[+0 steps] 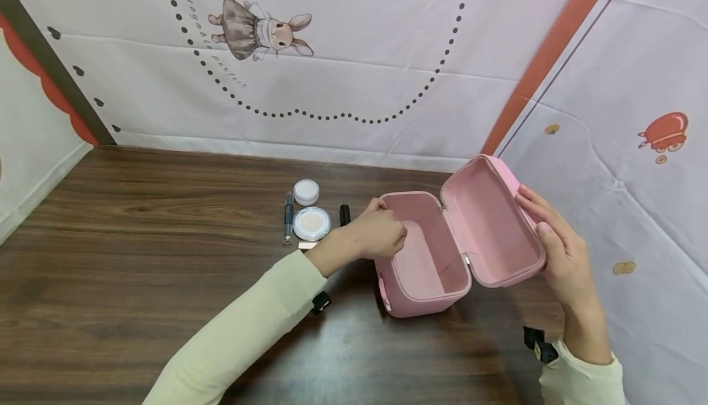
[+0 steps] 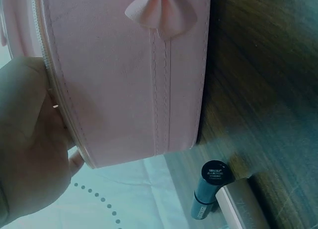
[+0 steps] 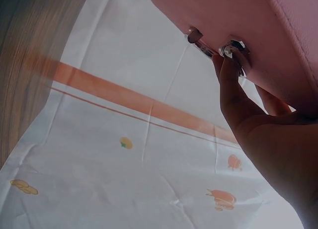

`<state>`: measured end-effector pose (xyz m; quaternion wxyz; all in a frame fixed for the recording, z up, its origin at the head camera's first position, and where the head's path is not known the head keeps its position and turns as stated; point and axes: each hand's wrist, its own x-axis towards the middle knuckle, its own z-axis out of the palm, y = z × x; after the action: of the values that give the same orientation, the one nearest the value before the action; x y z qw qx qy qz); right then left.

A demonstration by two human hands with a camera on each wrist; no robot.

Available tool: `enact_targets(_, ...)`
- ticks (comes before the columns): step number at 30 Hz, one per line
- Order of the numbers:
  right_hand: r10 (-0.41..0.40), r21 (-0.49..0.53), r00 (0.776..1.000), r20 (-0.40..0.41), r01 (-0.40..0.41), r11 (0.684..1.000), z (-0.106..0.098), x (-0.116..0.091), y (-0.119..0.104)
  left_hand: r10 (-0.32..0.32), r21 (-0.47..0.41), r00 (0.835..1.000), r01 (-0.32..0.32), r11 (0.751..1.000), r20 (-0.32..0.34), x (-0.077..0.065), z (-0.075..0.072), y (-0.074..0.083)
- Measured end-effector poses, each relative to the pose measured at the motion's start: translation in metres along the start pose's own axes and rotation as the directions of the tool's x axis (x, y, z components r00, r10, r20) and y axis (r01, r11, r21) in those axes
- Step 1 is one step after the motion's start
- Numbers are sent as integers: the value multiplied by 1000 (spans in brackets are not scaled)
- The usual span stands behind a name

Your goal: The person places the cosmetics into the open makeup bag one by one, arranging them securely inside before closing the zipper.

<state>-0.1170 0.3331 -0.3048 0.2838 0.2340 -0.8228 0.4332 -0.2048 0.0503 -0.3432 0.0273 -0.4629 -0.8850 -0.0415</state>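
Observation:
A pink cosmetic case [image 1: 426,308] stands on the table with its hinged lid [image 1: 492,227] swung up to the right; its pink inside shows no contents. My left hand [image 1: 381,230] grips the case's left rim, fingers curled over the edge. The left wrist view shows that zippered rim in the hand, beside a pink bow [image 2: 161,15] on the case wall. With fingers behind the lid and thumb at its edge, my right hand [image 1: 566,257] holds the lid. Metal fittings [image 3: 233,52] on the lid lie at the right fingertips in the right wrist view.
Left of the case lie a round compact [image 1: 312,224], a small white jar [image 1: 306,191], a slim grey tube [image 1: 288,217] and a black tube [image 1: 345,214]. A pale box [image 1: 307,245] is partly behind my left arm. Printed cloth [image 1: 354,55] rises behind the table [image 1: 138,270].

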Motion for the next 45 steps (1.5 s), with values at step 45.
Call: enact_targets(45,25,58,1000,-16,-24,998,3,-1,0,-299,-588,895,53,807,-330,-118,21,-77)
